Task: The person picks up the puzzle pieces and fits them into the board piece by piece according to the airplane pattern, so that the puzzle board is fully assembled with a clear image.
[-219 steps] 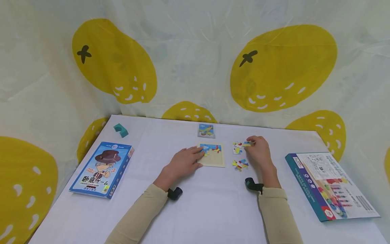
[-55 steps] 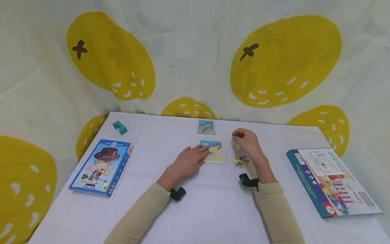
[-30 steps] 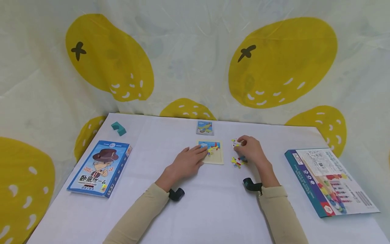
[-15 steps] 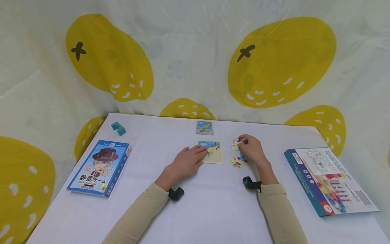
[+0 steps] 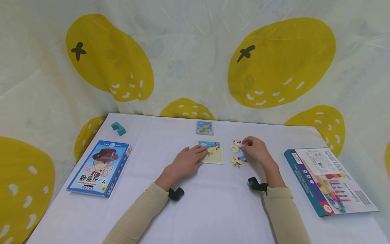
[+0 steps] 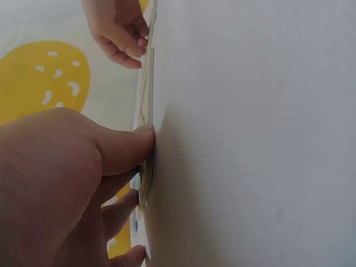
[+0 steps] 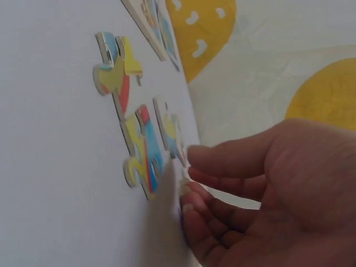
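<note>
The flat, multicoloured jigsaw pieces lie just left of your nearer right hand — fingers bent nearly together, any grip impossible to tell — while your left hand rests, fingers outstretched, on the square, pale wooden puzzle board farther left.

A small play corner: a white-covered tabletop closed in at back and sides by a pale curtain with big yellow fruit prints. A picture puzzle, a box reading "Undercover Game" and a teal-edged box mark it as a games spot; home or studio, unclear.
</note>
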A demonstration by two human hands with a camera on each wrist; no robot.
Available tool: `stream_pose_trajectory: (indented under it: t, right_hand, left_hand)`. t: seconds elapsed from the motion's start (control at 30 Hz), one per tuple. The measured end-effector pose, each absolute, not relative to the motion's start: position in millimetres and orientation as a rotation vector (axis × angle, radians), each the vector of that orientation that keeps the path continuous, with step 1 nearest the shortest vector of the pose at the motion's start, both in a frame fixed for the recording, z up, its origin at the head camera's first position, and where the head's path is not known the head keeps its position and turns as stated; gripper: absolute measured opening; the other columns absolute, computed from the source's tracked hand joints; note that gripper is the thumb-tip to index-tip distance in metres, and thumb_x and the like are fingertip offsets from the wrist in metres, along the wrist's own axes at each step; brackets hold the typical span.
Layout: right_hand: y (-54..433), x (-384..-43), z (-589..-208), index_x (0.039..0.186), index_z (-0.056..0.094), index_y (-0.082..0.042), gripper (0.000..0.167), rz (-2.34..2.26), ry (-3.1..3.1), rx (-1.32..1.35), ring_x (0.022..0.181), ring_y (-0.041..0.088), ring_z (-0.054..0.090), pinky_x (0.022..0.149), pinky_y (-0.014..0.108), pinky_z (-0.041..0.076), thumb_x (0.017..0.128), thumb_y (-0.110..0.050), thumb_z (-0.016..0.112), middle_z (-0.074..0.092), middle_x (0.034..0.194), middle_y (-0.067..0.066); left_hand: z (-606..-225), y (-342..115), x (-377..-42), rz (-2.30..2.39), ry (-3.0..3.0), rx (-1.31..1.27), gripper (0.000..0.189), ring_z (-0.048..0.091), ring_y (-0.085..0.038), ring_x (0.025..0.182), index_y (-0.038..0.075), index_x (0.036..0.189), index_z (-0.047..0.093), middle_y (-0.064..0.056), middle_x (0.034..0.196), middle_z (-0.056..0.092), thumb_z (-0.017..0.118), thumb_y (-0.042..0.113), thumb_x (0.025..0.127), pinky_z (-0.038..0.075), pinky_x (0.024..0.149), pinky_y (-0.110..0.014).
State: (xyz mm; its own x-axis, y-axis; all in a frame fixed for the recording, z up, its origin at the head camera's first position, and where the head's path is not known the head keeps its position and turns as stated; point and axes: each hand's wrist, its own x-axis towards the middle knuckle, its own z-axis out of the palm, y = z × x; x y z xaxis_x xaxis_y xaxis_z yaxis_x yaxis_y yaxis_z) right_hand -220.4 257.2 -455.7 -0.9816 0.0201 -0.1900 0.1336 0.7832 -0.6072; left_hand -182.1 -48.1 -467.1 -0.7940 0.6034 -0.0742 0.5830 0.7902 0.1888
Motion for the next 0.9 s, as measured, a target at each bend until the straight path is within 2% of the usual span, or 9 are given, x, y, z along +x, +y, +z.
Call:
stream_pose_trajectory:
  t: [0.13,0.27,0.4,0.6,0.9]
  right_hand:
    - [263.5,-212.2,-448.9,0.119,0.061,-0.002,0.032,-0.946,2.737,-0.026,0.094,0.026,0.051,0.076,0.032,0.041,0.091,-0.016,0.066,0.057,0.099,0.013]
    - [270.4,-205.1,-445.8,0.116,0.064,-0.003,0.033,-0.933,2.663,-0.219,0.098,0.026,0.052,0.084,0.033,0.045,0.087,-0.013,0.072,0.06,0.105,0.013]
    - [273.9,-200.9,-445.5,0.115,0.065,-0.006,0.035,-0.919,2.595,-0.287,0.102,0.026,0.051,0.088,0.035,0.047,0.082,-0.009,0.076,0.06,0.108,0.012]
    - [266.3,-199.7,-444.8,0.1,0.065,-0.007,0.025,-0.832,2.616,-0.278,0.093,0.025,0.051,0.078,0.031,0.046,0.079,-0.005,0.077,0.058,0.094,0.01]
    - [258.7,-196.8,-441.5,0.088,0.063,-0.006,0.015,-0.766,2.625,-0.231,0.089,0.025,0.051,0.071,0.03,0.044,0.079,-0.003,0.076,0.056,0.088,0.009]
  left_hand:
    - [-467.0,-47.8,-181.5,0.256,2.845,0.952,0.054,0.028,-0.019,0.152,0.021,0.155,0.037,0.004,0.162,0.034,0.051,0.032,0.104,0.031,0.12,-0.053]
    - [-466.4,-47.8,-181.5,0.275,2.844,0.949,0.054,0.029,-0.02,0.152,0.021,0.155,0.037,0.004,0.162,0.034,0.051,0.032,0.104,0.031,0.12,-0.053]
    - [-467.3,-48.1,-182.5,0.276,2.841,0.94,0.055,0.028,-0.02,0.152,0.021,0.155,0.036,0.005,0.163,0.033,0.051,0.032,0.104,0.03,0.12,-0.053]
    - [-465.3,-48.0,-182.1,0.283,2.835,0.941,0.054,0.028,-0.02,0.152,0.02,0.155,0.037,0.004,0.162,0.034,0.052,0.032,0.103,0.03,0.12,-0.054]
    - [-467.4,-48.1,-182.5,0.286,2.843,0.943,0.054,0.029,-0.02,0.152,0.021,0.155,0.037,0.004,0.162,0.034,0.051,0.032,0.104,0.03,0.12,-0.054]
